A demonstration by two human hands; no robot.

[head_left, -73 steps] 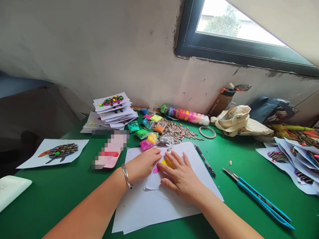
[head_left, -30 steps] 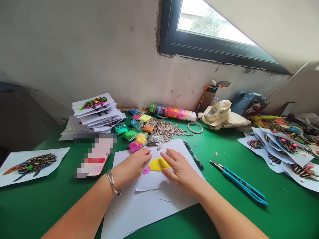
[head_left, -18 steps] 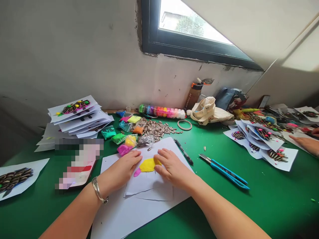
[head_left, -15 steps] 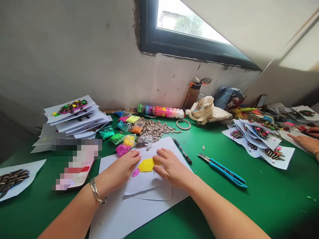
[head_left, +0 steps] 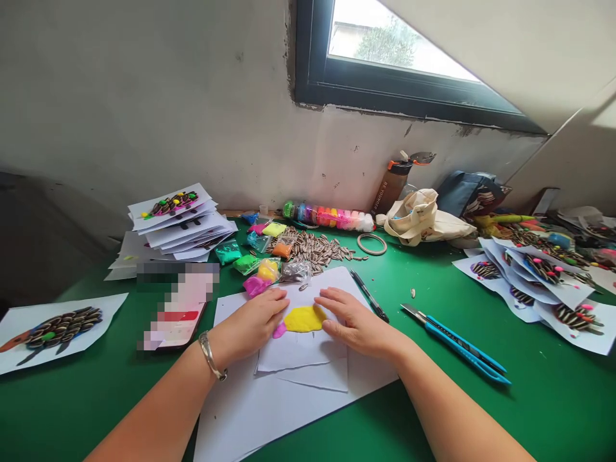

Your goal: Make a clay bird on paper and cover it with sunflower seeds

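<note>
Between my hands, a flattened yellow clay shape with a small pink clay piece at its left end is stuck on a white sheet of paper. My left hand lies on the paper's left side, fingers stretched out, beside the pink piece. On the other side, my right hand rests with fingers apart, thumb and fingertips at the yellow shape's right end. Neither hand grips anything. Larger white sheets lie beneath. Faint drawn lines show below the yellow shape.
Sunflower seeds, bagged clay and a pen lie beyond my hands. To the right are a blue utility knife and seed pictures. A phone and stacked papers are left.
The view has swung left, shifting everything rightward in the picture. My right hand has drawn back slightly from the yellow clay, uncovering more of it. The other person's hands have left view.
</note>
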